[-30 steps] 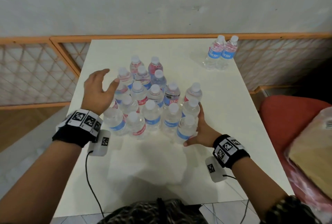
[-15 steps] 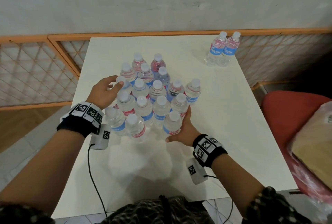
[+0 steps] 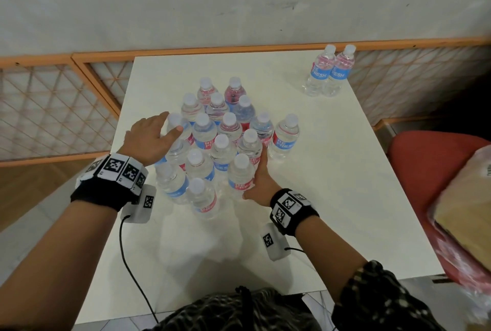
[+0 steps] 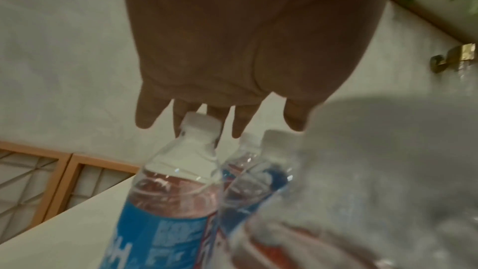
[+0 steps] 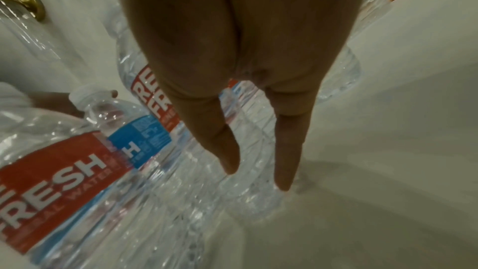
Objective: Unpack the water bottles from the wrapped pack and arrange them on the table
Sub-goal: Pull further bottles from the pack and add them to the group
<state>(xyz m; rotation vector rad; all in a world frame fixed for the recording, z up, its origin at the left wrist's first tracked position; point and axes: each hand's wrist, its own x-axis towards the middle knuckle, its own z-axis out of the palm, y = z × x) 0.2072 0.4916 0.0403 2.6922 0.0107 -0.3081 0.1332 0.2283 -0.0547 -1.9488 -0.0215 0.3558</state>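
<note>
Bottles (image 3: 225,142) unwrapped, clustered upright mid-table (image 3: 332,184); arranging step. My left hand (image 3: 148,139) open, fingers spread over caps. Right hand (image 3: 261,181) flat against cluster's right side, fingers straight. Next: gentle squeeze, avoid toppling. Pair (image 3: 328,75) far corner.

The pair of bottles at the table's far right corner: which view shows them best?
The head view: the pair of bottles stands upright, side by side, apart from the main cluster, blue labels readable. Neither wrist view shows the pair clearly; both show only nearby cluster bottles.
</note>
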